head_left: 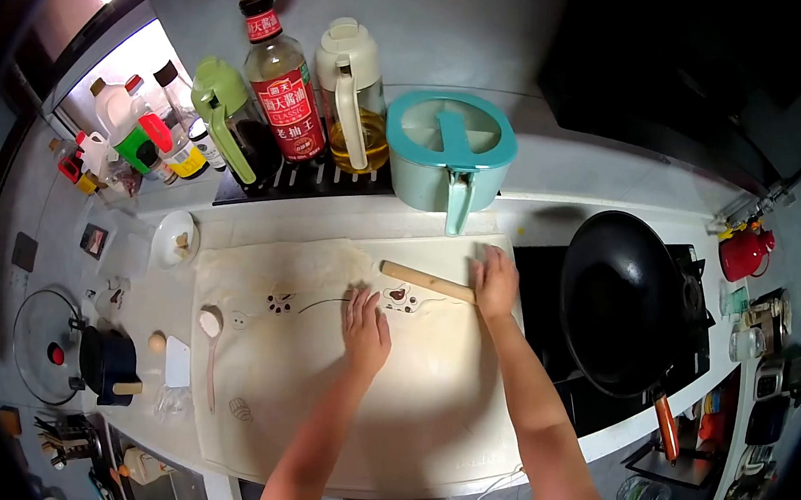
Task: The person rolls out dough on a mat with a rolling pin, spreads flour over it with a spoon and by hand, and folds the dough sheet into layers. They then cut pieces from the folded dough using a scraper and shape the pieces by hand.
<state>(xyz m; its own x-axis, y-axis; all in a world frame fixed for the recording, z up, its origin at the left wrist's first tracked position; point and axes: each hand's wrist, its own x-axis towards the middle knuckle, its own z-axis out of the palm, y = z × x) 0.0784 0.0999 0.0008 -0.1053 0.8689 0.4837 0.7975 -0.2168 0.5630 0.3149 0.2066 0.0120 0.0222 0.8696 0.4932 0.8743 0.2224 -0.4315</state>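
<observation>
A wooden rolling pin (428, 281) lies slantwise near the far side of a pale printed mat (407, 418). Its right end runs under my right hand (497, 283), whose fingers close around it. My left hand (367, 333) rests palm down with fingers apart, left of the pin and below it. A thin pale sheet that looks like rolled dough (274, 264) covers the far part of the mat; its edge near my hands is hard to make out. A long-handled spoon (212, 325) with white powder in its bowl lies at the mat's left.
A black wok (620, 302) sits on the stove (537, 352) at right. Behind the mat stand a teal lidded box (448, 174), an oil jug (347, 88), a soy sauce bottle (286, 93) and a green-topped jug (225, 108). Leftward are a white bowl (172, 227) and a dark pot (105, 364).
</observation>
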